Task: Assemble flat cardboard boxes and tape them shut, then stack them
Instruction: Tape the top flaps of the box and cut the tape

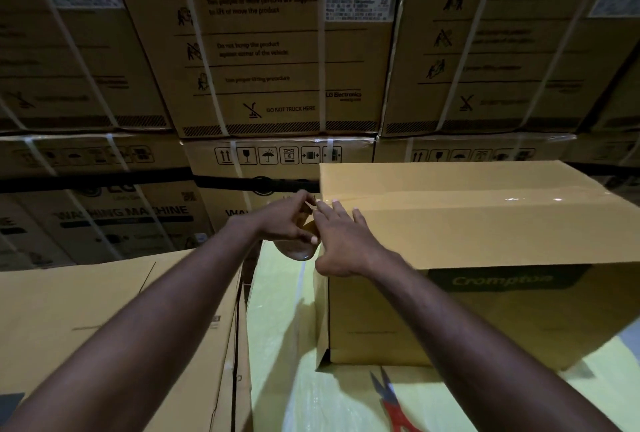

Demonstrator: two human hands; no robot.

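An assembled yellow-brown cardboard box point(485, 223) printed "Crompton" stands on a pale yellow surface at right. A strip of clear tape point(502, 197) runs along the seam of its closed top flaps. My left hand point(284, 220) grips a roll of clear tape point(299, 249) just off the box's left top edge. My right hand point(343, 241) lies flat with straight fingers on the box's top left corner, thumb down the side, pressing where the tape end meets the edge.
Red-handled scissors point(394, 404) lie on the pale yellow sheet point(277, 345) in front of the box. A stack of flat cardboard point(104, 310) sits at left. Strapped washing-machine cartons point(277, 50) form a wall close behind.
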